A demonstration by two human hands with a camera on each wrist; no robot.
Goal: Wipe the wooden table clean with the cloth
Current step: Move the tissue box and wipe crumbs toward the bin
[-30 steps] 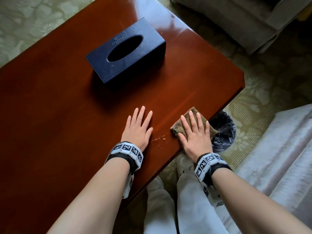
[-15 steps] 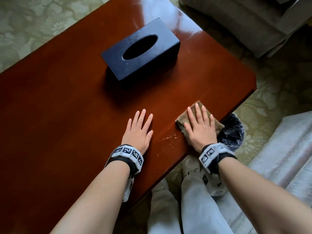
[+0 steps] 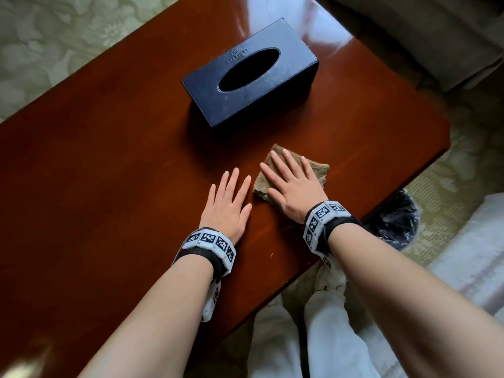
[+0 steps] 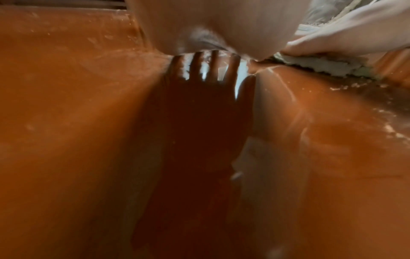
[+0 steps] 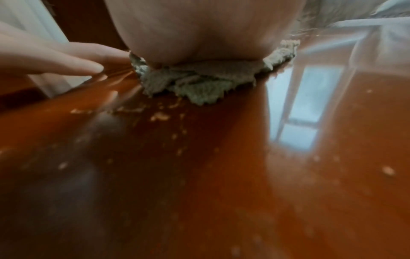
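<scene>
Right hand (image 3: 294,186), grip spread flat, presses the brown cloth (image 3: 319,170) onto the wooden surface (image 3: 109,173), near its front edge. Left hand (image 3: 227,205) just beside, fingers straight, palm down. Crumbs (image 5: 159,116) by the cloth. Tissue box (image 3: 251,72) beyond.

Red-brown table (image 3: 109,173), tan cloth (image 3: 317,170), navy box (image 3: 245,75)

The head view looks steeply down on the bench (image 3: 109,173) from above its near edge. Both wrist views skim the benchtop, facing forward, sharing the cloth (image 5: 195,82).
</scene>
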